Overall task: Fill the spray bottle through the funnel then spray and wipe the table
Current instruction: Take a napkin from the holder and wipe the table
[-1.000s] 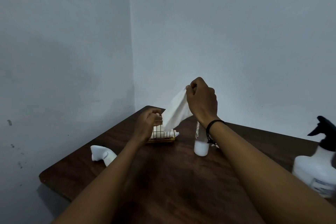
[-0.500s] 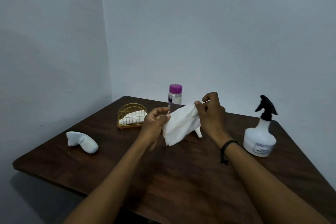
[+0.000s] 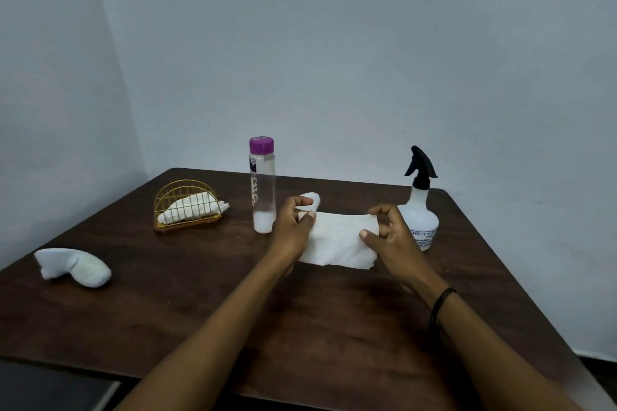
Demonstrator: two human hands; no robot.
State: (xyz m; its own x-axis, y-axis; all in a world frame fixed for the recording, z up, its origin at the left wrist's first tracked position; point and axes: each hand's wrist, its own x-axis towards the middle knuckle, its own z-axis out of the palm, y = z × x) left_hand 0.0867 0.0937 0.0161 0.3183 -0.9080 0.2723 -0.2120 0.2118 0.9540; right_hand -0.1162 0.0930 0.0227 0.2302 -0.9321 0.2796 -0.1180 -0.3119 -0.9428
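Two hands stretch a tissue [image 3: 337, 245] just above the table [image 3: 200, 310]: left hand [image 3: 292, 232] and right hand [image 3: 389, 237] each pinch an edge. I'd fold it thick before wiping. The sprayer [image 3: 419, 210] stands behind the right hand.

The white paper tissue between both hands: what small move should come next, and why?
Probably lower the white paper tissue flat onto the dark wooden table to wipe. The left hand and right hand pinch it spread open just above the surface.

Dim, even indoor light with a bluish cast; soft focus overall (wide-angle bending shows toward the edges).
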